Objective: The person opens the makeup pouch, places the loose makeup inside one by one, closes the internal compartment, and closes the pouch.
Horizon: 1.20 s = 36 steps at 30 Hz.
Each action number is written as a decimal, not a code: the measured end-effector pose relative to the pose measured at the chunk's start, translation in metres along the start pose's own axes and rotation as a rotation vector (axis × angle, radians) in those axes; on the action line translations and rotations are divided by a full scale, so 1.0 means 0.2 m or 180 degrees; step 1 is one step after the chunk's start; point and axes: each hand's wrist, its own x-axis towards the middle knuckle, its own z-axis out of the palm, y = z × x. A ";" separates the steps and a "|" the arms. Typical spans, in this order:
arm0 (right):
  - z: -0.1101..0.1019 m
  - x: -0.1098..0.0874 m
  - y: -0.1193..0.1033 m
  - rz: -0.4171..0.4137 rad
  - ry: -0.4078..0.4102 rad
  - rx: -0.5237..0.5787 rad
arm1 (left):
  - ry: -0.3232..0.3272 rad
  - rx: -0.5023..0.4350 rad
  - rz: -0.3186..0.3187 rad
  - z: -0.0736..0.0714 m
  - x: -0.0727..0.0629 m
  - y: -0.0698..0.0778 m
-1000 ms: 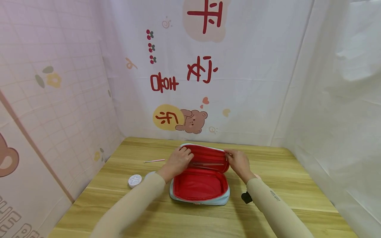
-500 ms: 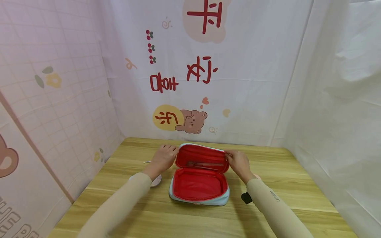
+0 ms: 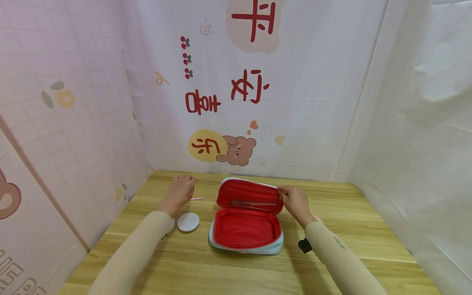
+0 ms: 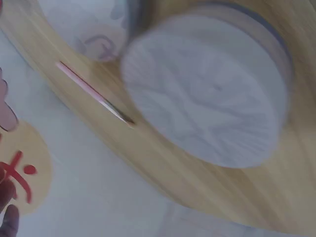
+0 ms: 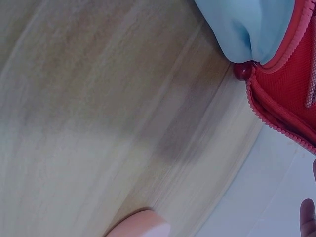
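Observation:
A light blue zip pouch with a red lining lies open on the table. Its lid is raised, and thin brushes sit in the lid's inner pocket. My right hand pinches the lid's upper right corner. Off to the left, my left hand is in the air with relaxed fingers, holding nothing. Beside it is a slim pink-handled brush on the wood. Close below the left wrist is a round white box with a star pattern, mostly covered by the sleeve in the head view.
A flat round case lies between the left forearm and the pouch. By the right sleeve are a black object and a peach-coloured rounded object, both partly hidden. Printed cloth hangs behind the wooden table.
My left hand has let go of the lid and moved left, towards the pink brush. The flat round case has come into full view. My right hand keeps its hold on the lid.

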 end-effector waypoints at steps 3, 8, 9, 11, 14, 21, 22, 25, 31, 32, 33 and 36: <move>0.00 0.00 0.00 -0.0018 0.0017 0.0023 | -0.0262 -0.0153 -0.0172 0.01 -0.03 -0.05; 0.00 -0.01 0.00 -0.0024 0.0032 0.0039 | -0.0491 -0.0312 -0.0220 0.04 -0.07 -0.11; 0.00 -0.01 0.00 -0.0029 0.0038 0.0033 | -0.0549 -0.0338 -0.0224 0.04 -0.07 -0.12; 0.00 -0.01 -0.01 -0.0049 0.0060 0.0009 | -0.0700 -0.0398 -0.0257 0.06 -0.09 -0.13; 0.00 0.00 -0.01 -0.0065 0.0081 -0.0001 | -0.0914 -0.0478 -0.0325 0.08 -0.10 -0.14; 0.01 0.00 -0.01 -0.0082 0.0094 -0.0048 | -0.1186 -0.0624 -0.0437 0.16 -0.13 -0.16; 0.01 0.00 -0.01 -0.0086 0.0090 -0.0056 | -0.1210 -0.0636 -0.0465 0.17 -0.13 -0.16; 0.01 0.00 -0.01 -0.0089 0.0084 -0.0054 | -0.1308 -0.0692 -0.0566 0.17 -0.14 -0.14; 0.00 0.00 -0.01 -0.0037 0.0024 -0.0030 | -0.1550 -0.0814 -0.0700 0.17 -0.13 -0.11; 0.00 0.00 -0.01 -0.0017 0.0002 -0.0026 | -0.1604 -0.0837 -0.0714 0.17 -0.13 -0.10; -0.01 0.00 -0.01 0.0002 -0.0020 -0.0021 | -0.1651 -0.0846 -0.0725 0.17 -0.13 -0.10; -0.01 0.00 -0.01 0.0038 -0.0055 -0.0008 | -0.1770 -0.0838 -0.0729 0.17 -0.12 -0.09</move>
